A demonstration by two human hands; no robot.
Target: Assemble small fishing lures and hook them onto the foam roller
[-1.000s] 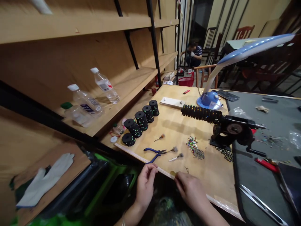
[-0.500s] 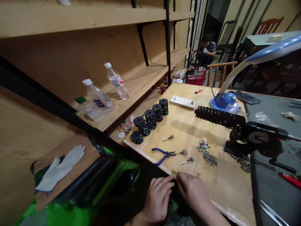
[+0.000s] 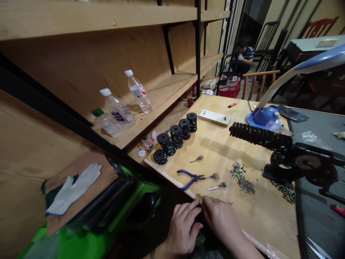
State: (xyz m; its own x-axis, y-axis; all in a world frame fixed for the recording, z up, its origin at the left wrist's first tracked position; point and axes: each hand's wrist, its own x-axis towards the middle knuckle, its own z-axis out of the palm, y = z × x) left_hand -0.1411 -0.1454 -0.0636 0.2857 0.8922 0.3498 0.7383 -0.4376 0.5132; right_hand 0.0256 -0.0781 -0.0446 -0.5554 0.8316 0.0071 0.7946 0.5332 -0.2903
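At the near edge of the wooden table point(image 3: 258, 219), my left hand point(image 3: 184, 228) and my right hand point(image 3: 219, 217) meet at the fingertips. Both are closed in a pinch, and whatever they hold is too small or hidden to make out. Just beyond them lie blue-handled pliers point(image 3: 189, 178) and several small bundles of fine wire-like pieces, one of them a white-stemmed bundle point(image 3: 217, 186). Farther right is a loose pile of small coloured beads and metal bits point(image 3: 241, 176). Black foam spools point(image 3: 176, 136) dotted with coloured bits stand in a row at the left edge.
A black winder-like device point(image 3: 304, 158) carries a row of black discs at right, near a blue desk lamp point(image 3: 262, 117). A white board point(image 3: 214, 117) lies behind. Shelves with bottles point(image 3: 140, 91) rise at left, above a white glove point(image 3: 74, 189). A person point(image 3: 244, 57) crouches far back.
The view has shifted slightly, so the table and shelf items appear a little farther right. My left thumb stands out more from the fingers; the hands remain together at the edge.
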